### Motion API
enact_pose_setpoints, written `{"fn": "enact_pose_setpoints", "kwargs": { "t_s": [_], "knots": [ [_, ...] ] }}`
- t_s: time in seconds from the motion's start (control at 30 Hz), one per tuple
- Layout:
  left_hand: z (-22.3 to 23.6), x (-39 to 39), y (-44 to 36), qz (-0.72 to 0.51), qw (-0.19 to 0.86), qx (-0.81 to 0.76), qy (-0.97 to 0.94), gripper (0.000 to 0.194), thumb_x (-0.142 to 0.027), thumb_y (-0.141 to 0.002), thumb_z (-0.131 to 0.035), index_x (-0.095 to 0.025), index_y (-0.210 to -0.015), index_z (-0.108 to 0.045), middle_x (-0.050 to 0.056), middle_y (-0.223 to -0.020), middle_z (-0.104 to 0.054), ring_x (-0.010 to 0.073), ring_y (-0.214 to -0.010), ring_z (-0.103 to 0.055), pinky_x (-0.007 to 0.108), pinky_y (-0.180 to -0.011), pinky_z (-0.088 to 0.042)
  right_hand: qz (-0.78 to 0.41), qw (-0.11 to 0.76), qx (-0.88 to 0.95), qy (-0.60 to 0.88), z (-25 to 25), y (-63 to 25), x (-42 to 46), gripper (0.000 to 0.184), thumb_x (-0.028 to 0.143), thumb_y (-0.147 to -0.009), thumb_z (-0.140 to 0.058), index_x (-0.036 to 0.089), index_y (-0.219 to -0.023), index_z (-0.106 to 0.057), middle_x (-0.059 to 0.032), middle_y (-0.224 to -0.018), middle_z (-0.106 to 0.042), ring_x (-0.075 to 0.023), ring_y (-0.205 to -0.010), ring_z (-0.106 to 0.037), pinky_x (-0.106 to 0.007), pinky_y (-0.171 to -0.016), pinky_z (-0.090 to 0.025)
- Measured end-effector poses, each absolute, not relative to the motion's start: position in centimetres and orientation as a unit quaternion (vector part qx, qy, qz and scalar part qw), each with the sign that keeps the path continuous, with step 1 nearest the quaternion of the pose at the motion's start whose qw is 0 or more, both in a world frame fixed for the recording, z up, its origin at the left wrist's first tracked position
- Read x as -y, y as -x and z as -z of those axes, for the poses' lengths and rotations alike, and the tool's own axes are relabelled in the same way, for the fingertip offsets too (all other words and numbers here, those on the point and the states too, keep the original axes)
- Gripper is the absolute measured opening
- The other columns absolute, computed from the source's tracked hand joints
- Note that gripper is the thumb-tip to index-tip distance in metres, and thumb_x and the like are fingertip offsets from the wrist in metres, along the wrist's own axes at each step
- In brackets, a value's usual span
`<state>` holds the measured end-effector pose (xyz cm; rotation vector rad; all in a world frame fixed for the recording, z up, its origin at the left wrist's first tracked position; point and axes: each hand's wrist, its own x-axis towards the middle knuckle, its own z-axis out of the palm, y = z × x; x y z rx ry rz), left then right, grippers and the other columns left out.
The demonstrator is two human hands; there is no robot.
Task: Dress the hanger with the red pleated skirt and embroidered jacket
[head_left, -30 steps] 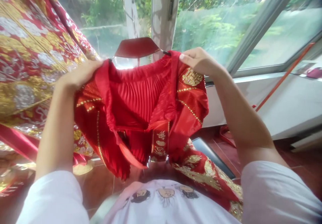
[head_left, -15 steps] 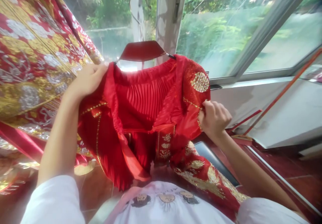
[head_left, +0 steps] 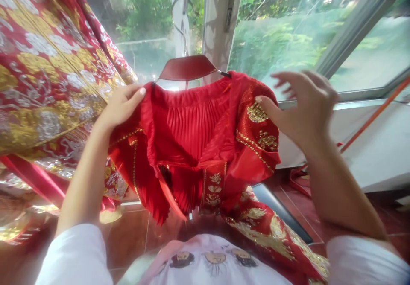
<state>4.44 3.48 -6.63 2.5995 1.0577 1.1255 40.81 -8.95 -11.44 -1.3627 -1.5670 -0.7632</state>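
Observation:
A red pleated skirt with gold embroidery and beaded lines hangs in front of me from a clip hanger. Its gathered waist spreads wide, and the pleated inside faces me. My left hand pinches the waist edge close to the left clip, thumb on top. Beside the skirt's right edge, my right hand is raised with fingers spread. Its thumb tip overlaps the round gold emblem in view; whether it touches the cloth I cannot tell. A gold-embroidered red panel trails down toward my lap.
On the left hangs a red cloth with gold and silver flowers. Behind the hanger are window frames. A red pole leans at the right. Below, a dark flat object lies over the tiled floor.
My right hand first held the waist's right corner, then gripped the skirt's right edge lower down; now it has let go and risen with fingers apart. My left hand stays on the waist.

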Motion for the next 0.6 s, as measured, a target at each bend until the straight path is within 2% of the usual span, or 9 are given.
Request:
{"fn": "enact_pose_setpoints", "kwargs": {
  "t_s": [0.07,0.13,0.27,0.33,0.4,0.43,0.5,0.6],
  "knots": [
    [7.0,-3.5,-4.2,-0.385,0.049,-0.330,-0.861,0.033,-0.046,-0.091,-0.046,-0.018,-0.094,-0.063,0.002,-0.099,-0.067,0.0173,-0.091,-0.058,0.024,-0.085,-0.042,0.251,0.382,0.724,0.517,9.5,-41.1,6.3,0.063,0.041,-0.081,-0.066,0.016,-0.136,-0.050,-0.0130,-0.128,-0.058,-0.0286,-0.117,-0.055,-0.042,-0.102,-0.041],
    [7.6,-3.2,-4.4,-0.397,0.014,-0.351,-0.848,0.036,-0.048,-0.091,-0.047,-0.021,-0.106,-0.064,0.003,-0.104,-0.068,0.0206,-0.096,-0.061,0.027,-0.088,-0.042,0.191,0.348,0.763,0.510,9.2,-40.9,4.0,0.061,0.037,-0.085,-0.061,0.016,-0.140,-0.045,-0.0120,-0.135,-0.053,-0.0280,-0.122,-0.052,-0.042,-0.103,-0.040],
    [9.2,-2.0,-6.5,-0.439,-0.124,-0.485,-0.746,0.035,-0.049,-0.093,-0.043,-0.023,-0.103,-0.065,0.007,-0.093,-0.068,0.0261,-0.096,-0.062,0.032,-0.084,-0.042,0.176,0.389,0.705,0.566,9.9,-40.3,1.1,0.031,0.039,-0.091,-0.053,0.019,-0.114,-0.060,-0.0087,-0.106,-0.066,-0.0223,-0.095,-0.061,-0.037,-0.088,-0.045],
    [10.0,-1.4,-8.0,-0.465,-0.170,-0.527,-0.691,0.035,-0.047,-0.094,-0.041,-0.022,-0.100,-0.064,0.010,-0.093,-0.066,0.0283,-0.099,-0.061,0.035,-0.085,-0.041,0.161,0.384,0.697,0.584,9.7,-40.2,0.5,0.027,0.042,-0.090,-0.055,0.018,-0.099,-0.062,-0.0066,-0.088,-0.066,-0.0191,-0.085,-0.060,-0.034,-0.084,-0.045],
    [10.4,-0.8,-9.2,-0.479,-0.185,-0.545,-0.662,0.034,-0.045,-0.095,-0.040,-0.021,-0.101,-0.063,0.011,-0.096,-0.065,0.0290,-0.101,-0.060,0.036,-0.088,-0.040,0.143,0.377,0.699,0.591,9.4,-40.2,0.3,0.029,0.045,-0.090,-0.056,0.016,-0.094,-0.061,-0.0050,-0.080,-0.065,-0.0161,-0.080,-0.058,-0.032,-0.083,-0.044],
    [10.4,-0.6,-9.4,-0.475,-0.187,-0.550,-0.661,0.034,-0.045,-0.095,-0.041,-0.020,-0.102,-0.062,0.011,-0.098,-0.065,0.0291,-0.101,-0.059,0.037,-0.089,-0.039,0.140,0.380,0.699,0.589,9.4,-40.1,0.4,0.030,0.044,-0.090,-0.056,0.016,-0.098,-0.061,-0.0051,-0.084,-0.066,-0.0155,-0.082,-0.058,-0.031,-0.084,-0.045],
    [10.0,-0.2,-8.9,-0.451,-0.190,-0.550,-0.676,0.034,-0.045,-0.094,-0.044,-0.020,-0.108,-0.062,0.010,-0.101,-0.065,0.0285,-0.100,-0.060,0.038,-0.091,-0.039,0.157,0.406,0.696,0.571,10.0,-39.9,1.4,0.036,0.043,-0.091,-0.054,0.016,-0.115,-0.058,-0.0076,-0.104,-0.066,-0.0173,-0.095,-0.059,-0.034,-0.091,-0.044],
    [9.1,-0.1,-5.9,-0.425,-0.143,-0.514,-0.731,0.041,-0.049,-0.093,-0.047,-0.019,-0.115,-0.064,0.006,-0.105,-0.068,0.0225,-0.095,-0.060,0.035,-0.089,-0.042,0.221,0.472,0.678,0.519,13.4,-40.2,4.2,0.047,0.045,-0.091,-0.051,0.022,-0.132,-0.047,-0.0100,-0.133,-0.054,-0.0237,-0.123,-0.050,-0.042,-0.105,-0.039]
  ]
}}
